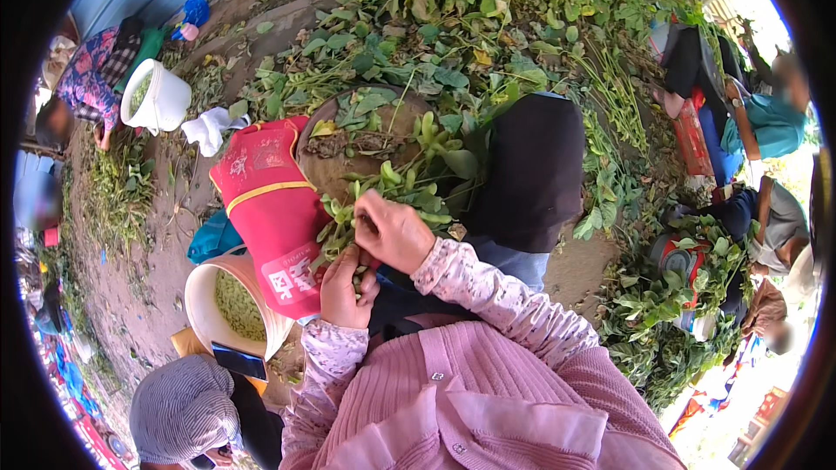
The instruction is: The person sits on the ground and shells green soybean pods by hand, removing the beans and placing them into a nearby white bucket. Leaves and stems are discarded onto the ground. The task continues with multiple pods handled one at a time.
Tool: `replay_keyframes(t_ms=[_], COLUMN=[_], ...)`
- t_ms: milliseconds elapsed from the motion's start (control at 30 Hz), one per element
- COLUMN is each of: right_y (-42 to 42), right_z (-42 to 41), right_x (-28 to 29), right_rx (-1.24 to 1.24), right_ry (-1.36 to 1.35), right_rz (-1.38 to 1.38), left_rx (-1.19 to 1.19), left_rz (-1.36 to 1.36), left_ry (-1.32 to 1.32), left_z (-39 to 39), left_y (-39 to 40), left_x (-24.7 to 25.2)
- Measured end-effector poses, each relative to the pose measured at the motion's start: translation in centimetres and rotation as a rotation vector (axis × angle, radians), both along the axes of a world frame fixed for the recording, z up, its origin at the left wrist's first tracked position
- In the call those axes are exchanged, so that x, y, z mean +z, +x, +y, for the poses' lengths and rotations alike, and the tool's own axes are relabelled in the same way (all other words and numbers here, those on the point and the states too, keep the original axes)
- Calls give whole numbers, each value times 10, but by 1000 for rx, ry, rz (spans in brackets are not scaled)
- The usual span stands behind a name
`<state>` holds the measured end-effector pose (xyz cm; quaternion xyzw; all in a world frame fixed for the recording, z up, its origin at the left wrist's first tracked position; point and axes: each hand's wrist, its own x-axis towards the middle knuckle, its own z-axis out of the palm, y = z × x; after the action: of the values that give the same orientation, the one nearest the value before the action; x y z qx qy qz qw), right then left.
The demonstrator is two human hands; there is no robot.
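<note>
My left hand (348, 287) is closed around something green, apparently bean pods, just below a leafy stalk of green bean pods (392, 183). Close above it, my right hand (394, 230) has its fingers curled at the stalk's pods; whether a pod is between them is hidden. The stalk lies across my lap, partly over a red cloth (277, 209) that covers one leg. Dark cloth (532, 173) covers my other knee. Left of the red cloth, a white bucket (204, 294) holds many shelled green beans (238, 307).
Uprooted bean plants (457, 6) are heaped ahead, around a round brown surface (339, 173). A second white bucket (171, 101) stands at upper left near a crouching person. A person in a striped hat (183, 405) sits close at lower left by a phone (240, 361). Several people sit at right.
</note>
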<state>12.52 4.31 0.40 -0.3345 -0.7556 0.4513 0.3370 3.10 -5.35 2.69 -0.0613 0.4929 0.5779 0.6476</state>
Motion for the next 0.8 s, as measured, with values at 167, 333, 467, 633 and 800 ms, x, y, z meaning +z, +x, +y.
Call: replay_keyframes(t_ms=[167,333,467,633,800], right_y=[8,19,21,14,10], right_z=[-16,-16,-22,-28,-30], right_x=[19,37,6,-15,-24], right_rx=[59,-10,-22,9,36], right_ry=[101,19,-178,-285,-257], right_rz=[-41,-109,-101,-29,-63], left_rx=[117,117,-29,-31,-13], left_rz=[-296,73,383,446,447], left_ry=[10,120,127,69,38], left_z=[6,24,28,28,25], left_y=[-5,2,6,12,14], left_x=[-6,0,-7,-13,-14])
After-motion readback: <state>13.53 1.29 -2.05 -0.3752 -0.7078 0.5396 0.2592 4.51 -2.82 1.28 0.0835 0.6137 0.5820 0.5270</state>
